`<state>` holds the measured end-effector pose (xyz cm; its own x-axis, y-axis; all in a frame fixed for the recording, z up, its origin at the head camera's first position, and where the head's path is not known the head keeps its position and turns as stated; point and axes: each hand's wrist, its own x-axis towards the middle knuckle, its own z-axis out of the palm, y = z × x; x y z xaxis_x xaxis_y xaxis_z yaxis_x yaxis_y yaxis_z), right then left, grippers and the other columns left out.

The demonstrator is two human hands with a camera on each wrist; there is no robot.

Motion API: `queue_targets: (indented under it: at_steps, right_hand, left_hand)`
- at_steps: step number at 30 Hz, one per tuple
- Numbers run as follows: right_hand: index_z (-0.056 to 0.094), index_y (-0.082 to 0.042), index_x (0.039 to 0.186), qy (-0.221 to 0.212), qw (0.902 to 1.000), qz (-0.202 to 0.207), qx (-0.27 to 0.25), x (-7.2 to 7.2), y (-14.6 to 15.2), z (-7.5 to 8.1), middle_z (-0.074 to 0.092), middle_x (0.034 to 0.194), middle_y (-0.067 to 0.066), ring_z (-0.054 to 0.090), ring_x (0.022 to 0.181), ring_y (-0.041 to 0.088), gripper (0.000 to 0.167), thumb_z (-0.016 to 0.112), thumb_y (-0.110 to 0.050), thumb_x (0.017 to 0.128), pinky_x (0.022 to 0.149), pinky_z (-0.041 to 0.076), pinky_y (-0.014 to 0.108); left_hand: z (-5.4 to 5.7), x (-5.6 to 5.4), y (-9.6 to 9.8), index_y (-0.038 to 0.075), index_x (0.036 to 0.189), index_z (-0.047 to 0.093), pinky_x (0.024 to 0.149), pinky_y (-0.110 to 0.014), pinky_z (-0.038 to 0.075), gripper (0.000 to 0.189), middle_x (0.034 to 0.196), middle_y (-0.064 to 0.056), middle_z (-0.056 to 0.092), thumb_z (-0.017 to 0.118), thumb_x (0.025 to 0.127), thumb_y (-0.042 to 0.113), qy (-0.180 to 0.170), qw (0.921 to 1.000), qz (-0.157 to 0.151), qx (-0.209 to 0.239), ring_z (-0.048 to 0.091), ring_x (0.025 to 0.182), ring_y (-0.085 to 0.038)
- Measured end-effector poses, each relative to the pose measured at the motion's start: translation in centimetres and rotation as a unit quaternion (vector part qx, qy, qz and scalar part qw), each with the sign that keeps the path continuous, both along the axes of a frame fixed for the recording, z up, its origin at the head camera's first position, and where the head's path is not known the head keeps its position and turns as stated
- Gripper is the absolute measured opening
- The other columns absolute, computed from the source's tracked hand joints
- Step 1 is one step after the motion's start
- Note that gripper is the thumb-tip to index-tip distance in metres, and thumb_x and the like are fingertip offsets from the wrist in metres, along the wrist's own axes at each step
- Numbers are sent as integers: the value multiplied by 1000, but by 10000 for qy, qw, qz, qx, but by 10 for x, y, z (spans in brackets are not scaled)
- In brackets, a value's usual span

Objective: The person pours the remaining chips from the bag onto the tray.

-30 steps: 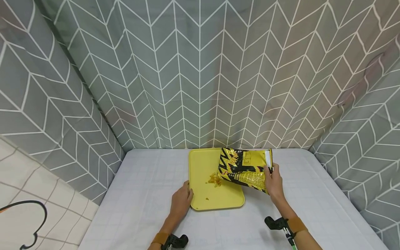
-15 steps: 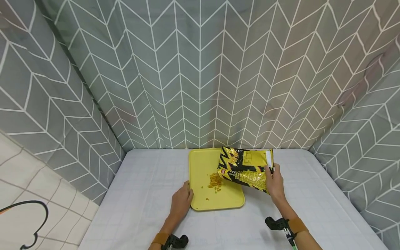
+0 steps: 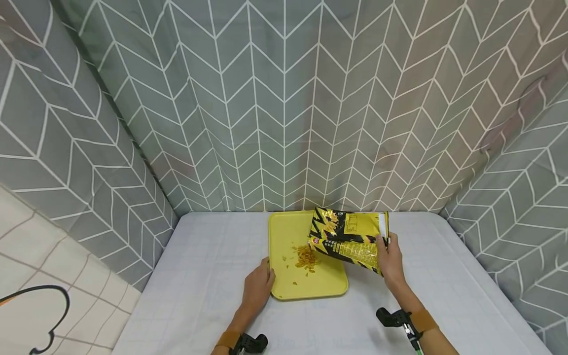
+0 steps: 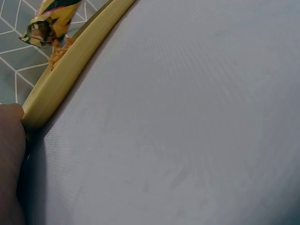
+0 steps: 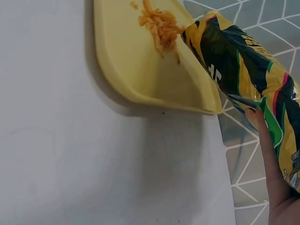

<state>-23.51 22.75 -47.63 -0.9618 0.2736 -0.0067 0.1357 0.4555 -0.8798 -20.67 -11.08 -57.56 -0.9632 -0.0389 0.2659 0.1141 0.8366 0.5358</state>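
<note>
My right hand [image 3: 389, 259] grips the right end of a yellow and black snack bag [image 3: 355, 249]. The bag lies tilted over the tray, its left end low, and one finger [image 5: 266, 140] stretches along its side. Orange-brown snack bits [image 3: 306, 257] lie heaped on the yellow tray [image 3: 288, 286] at the bag's mouth, with a few loose crumbs around them. At the tray's left rim, my left hand [image 3: 258, 283] holds the edge, its fingertips partly hidden. The left wrist view shows the bag's crumpled mouth [image 4: 40, 33] just above the heap.
A white cloth covers the table [image 3: 213, 246]. Grey patterned curtains [image 3: 284, 123] hang close behind it and on both sides. The tray reaches nearly to the table's back edge. A few dark specks dot the cloth beside the tray.
The heap of snack bits on the tray has grown and spread toward the front and left. The bag's mouth end has shifted slightly; the left hand and tray stay in place.
</note>
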Motion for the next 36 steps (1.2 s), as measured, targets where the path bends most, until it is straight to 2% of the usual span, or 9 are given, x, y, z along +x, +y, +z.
queue_targets:
  at_steps: [4, 10, 17, 23, 28, 30, 33, 36]
  right_hand:
    - [27, -6, 152, 6, 9996, -22, -291, -2, 2, -1, 58, 127, 23, 57, 80, 0, 60, 28, -49, 110, 67, 51, 23]
    - [28, -5, 150, -43, 10000, -66, 1, -2, 5, -4, 60, 125, 25, 56, 78, 1, 58, 29, -46, 110, 66, 50, 23]
    - [24, -7, 154, -92, 9977, -6, -675, -1, 6, -2, 59, 125, 17, 58, 78, -6, 61, 29, -49, 109, 68, 52, 21]
    - [24, -6, 154, -124, 9988, -52, -476, -1, 6, -3, 58, 128, 22, 57, 77, -4, 61, 28, -48, 110, 66, 52, 22]
    - [24, -7, 153, -89, 9970, -92, -768, 1, 7, -1, 61, 119, 11, 58, 77, -7, 61, 29, -48, 109, 68, 52, 21]
    - [24, -6, 153, -50, 9974, -84, -719, 1, 7, -1, 61, 118, 11, 58, 78, -6, 61, 30, -48, 109, 68, 52, 21]
    - [25, -5, 153, -54, 9991, -142, -392, 0, 7, -3, 57, 126, 21, 56, 79, -2, 59, 29, -46, 110, 67, 50, 22]
    - [25, -5, 153, -109, 9995, -187, -226, 0, 7, -4, 57, 126, 23, 56, 78, 0, 59, 28, -45, 110, 66, 50, 23]
  left_hand:
    - [0, -1, 0, -2, 134, 58, 63, -23, 39, 38, 72, 4, 54, 56, 100, 16, -27, 10000, 51, -7, 42, 65, -6]
    - [0, -1, 1, -1, 136, 57, 64, -24, 40, 39, 73, 4, 55, 55, 101, 17, -96, 9999, 43, -35, 43, 67, -6]
    - [1, -1, 1, -1, 136, 57, 66, -25, 41, 39, 76, 3, 57, 55, 101, 17, -130, 9999, 30, -8, 44, 68, -7]
    - [2, -2, 0, -1, 137, 56, 67, -25, 42, 41, 77, 2, 57, 54, 101, 17, -161, 9999, 18, 22, 45, 70, -7]
    - [2, -2, 0, -2, 137, 56, 66, -26, 43, 40, 77, 1, 59, 55, 101, 16, -132, 9999, 13, -23, 45, 69, -7]
    - [1, -2, -1, -2, 137, 56, 66, -26, 43, 40, 77, 2, 58, 55, 101, 17, -106, 9999, 19, -26, 45, 69, -7]
    - [0, -2, -1, -1, 137, 56, 66, -26, 43, 40, 76, 2, 59, 55, 101, 18, -83, 10000, -7, 12, 45, 69, -7]
    - [-2, -1, -1, -2, 138, 56, 65, -25, 41, 41, 74, 3, 56, 55, 102, 18, -143, 9999, -25, 26, 45, 68, -6]
